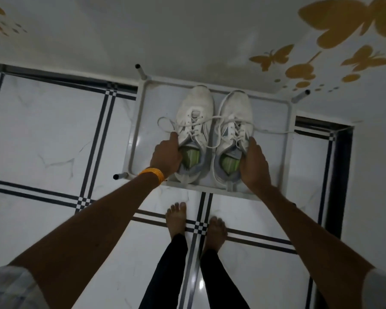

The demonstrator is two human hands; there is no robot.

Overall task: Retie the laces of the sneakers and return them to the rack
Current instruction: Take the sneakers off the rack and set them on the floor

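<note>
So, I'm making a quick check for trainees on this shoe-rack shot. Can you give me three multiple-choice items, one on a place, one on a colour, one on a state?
1. Where do the two sneakers sit?
A. on the rack's top shelf
B. on the tiled floor
C. on a chair

2. What colour is the band on the left wrist?
A. blue
B. orange-yellow
C. black

3. How are the laces?
A. tied in neat bows
B. loose and trailing
C. removed

Answers:
1 A: the left sneaker and right sneaker lie side by side inside the white frame of the rack, toes to the wall.
2 B: the wristband sits just behind the left hand, which grips the left sneaker's collar; the right hand grips the other.
3 B: the laces trail loose, one end past the rack's right edge.
</note>
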